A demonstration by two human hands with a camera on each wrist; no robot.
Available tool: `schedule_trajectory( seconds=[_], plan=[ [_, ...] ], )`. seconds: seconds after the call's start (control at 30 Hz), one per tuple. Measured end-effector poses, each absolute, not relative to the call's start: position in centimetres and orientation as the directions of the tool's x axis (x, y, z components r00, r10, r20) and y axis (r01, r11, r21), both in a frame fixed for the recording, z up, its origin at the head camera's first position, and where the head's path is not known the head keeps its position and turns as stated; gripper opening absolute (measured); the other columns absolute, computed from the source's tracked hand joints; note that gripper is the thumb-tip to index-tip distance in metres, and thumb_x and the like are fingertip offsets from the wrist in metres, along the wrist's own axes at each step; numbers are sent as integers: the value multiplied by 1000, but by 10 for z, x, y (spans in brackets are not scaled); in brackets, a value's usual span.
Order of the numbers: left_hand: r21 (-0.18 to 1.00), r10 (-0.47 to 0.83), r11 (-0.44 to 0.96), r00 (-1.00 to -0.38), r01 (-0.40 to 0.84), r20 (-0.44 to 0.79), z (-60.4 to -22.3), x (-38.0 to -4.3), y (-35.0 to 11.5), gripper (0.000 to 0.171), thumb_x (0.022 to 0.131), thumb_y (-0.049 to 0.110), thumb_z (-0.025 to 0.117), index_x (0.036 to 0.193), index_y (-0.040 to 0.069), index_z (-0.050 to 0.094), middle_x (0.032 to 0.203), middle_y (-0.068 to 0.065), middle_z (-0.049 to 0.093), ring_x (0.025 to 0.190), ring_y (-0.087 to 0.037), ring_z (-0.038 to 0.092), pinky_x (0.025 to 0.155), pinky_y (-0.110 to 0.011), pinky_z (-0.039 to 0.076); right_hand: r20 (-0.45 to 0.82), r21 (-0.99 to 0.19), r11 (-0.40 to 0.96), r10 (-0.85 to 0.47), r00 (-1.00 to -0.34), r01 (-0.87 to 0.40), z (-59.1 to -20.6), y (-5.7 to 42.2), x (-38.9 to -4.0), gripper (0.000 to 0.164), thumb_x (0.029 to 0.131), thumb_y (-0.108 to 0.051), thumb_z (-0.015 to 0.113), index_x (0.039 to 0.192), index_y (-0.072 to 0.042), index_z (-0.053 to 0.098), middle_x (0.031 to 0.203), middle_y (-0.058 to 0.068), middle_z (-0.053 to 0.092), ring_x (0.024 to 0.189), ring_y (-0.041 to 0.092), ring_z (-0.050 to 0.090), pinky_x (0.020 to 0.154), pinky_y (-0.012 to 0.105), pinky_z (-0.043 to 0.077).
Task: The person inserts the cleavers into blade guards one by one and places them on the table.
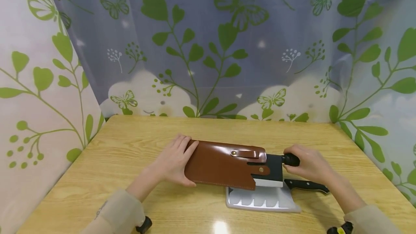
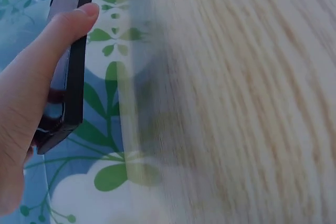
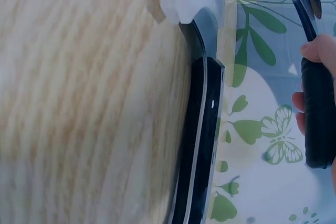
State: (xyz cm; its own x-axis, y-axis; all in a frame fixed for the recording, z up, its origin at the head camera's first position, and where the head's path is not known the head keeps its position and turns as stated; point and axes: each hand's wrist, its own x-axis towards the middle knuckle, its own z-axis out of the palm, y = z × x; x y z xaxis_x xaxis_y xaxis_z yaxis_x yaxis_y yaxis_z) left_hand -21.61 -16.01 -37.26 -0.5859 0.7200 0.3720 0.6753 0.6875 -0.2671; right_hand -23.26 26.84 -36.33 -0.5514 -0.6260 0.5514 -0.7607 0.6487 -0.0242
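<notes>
A brown leather sheath with strap and snap is held at its closed end by my left hand, thumb along the lower edge. My right hand grips the black handle of a cleaver. Its dark blade with a bright cutting edge sits mostly inside the sheath, a short part showing outside the mouth. Beneath them on the table lies a second knife, its black riveted handle pointing right and its blade in a whitish ribbed guard. In the left wrist view, the sheath's dark edge stands above the tabletop.
The wooden table reaches back to a curtain printed with green leaves and butterflies. Similar printed cloth hangs on both sides. Dark wrist devices show near both sleeves.
</notes>
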Motion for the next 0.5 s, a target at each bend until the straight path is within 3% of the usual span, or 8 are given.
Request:
schedule_trajectory(
  seconds=[0.2,0.5],
  plan=[
    [-309,756,649,-544,695,364,-371,-214,-152,122,52,79,63,138,-2,35,126,-29,41,117,-42,42,100,-49,33,579,-6,603,-649,-494,-798,-366,267,-233,38,58,-11,79,92,-9,62,81,-1,62,65,8,56,49,22,46],
    [-340,763,646,-574,683,297,-372,-210,-149,119,53,81,60,143,10,32,132,-22,38,113,-40,40,97,-52,32,560,-26,626,-637,-530,-780,-369,262,-229,41,57,-8,81,94,-8,62,82,-1,62,64,8,57,50,22,47]
  ],
)
